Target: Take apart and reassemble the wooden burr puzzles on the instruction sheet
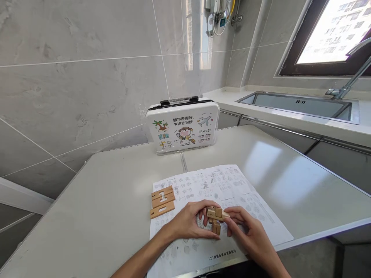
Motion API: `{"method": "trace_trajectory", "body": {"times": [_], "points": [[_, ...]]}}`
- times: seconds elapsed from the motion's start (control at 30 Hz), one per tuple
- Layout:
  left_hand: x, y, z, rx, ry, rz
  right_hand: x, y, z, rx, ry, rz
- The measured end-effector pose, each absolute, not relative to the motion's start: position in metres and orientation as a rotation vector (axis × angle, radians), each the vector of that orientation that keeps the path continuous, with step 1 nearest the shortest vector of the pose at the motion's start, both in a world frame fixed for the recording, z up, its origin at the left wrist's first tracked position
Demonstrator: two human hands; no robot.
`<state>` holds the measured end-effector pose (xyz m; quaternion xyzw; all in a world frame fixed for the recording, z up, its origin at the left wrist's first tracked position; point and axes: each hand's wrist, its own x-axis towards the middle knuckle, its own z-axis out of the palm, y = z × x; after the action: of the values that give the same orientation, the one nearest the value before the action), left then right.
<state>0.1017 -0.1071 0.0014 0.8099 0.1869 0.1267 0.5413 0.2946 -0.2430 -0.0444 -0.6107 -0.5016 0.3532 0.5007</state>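
Note:
Over the printed sheet I hold a small cluster of interlocked wooden puzzle pieces (216,213). My left hand (193,221) curls round its left side, thumb low and fingers on top. From the right, my right hand (246,227) pinches the end of a piece sticking out of the cluster. Part of the wood is covered by my fingers. Left of my hands, flat wooden puzzle pieces (162,209) with numbers and cut-out slots lie side by side on the edge of the printed sheet (199,185), which shows many small diagrams.
A white case with cartoon prints (185,131) stands upright at the back of the pale table (116,200), against the tiled wall. To the right are a counter with a sink (295,101), a faucet (344,88) and a window.

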Motion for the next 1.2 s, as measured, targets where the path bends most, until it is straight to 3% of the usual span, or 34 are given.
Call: {"method": "trace_trajectory", "body": {"times": [0.33, 0.63, 1.2], "points": [[0.103, -0.099, -0.012, 1.534, 0.637, 0.476, 0.286, -0.236, -0.043, -1.635, -1.295, 0.671], [0.105, -0.095, -0.014, 1.463, 0.651, 0.531, 0.259, -0.224, -0.048, -1.863, -1.535, 0.204], [0.106, -0.104, -0.010, 1.708, 0.672, 0.501, 0.262, -0.236, -0.044, -1.682, -1.359, 0.407]]}}
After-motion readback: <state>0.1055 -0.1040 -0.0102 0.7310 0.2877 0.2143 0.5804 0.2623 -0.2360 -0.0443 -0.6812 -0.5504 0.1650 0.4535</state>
